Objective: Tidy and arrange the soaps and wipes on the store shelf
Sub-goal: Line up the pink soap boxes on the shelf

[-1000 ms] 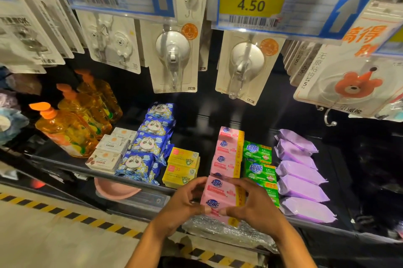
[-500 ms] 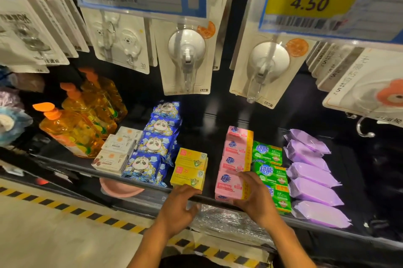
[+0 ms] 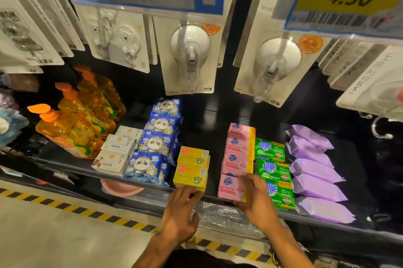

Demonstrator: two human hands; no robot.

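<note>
A: Soap, pink pack (image 3: 229, 188): location?
B: Front of the pink row, at the shelf (image 3: 209, 147) edge. Blue logo, yellow side strip. Right hand (image 3: 256, 199) grips its near right corner.
A: Left hand (image 3: 181, 213)?
B: Straight fingers touching the front yellow box (image 3: 190, 177).

The black store shelf (image 3: 209, 130) holds rows, left to right: orange pump bottles (image 3: 69, 134), white boxes (image 3: 115, 152), blue panda packs (image 3: 157, 143), yellow boxes (image 3: 192, 167), pink soap bars (image 3: 236, 158), green soap bars (image 3: 272, 169), purple packs (image 3: 314, 171).
</note>
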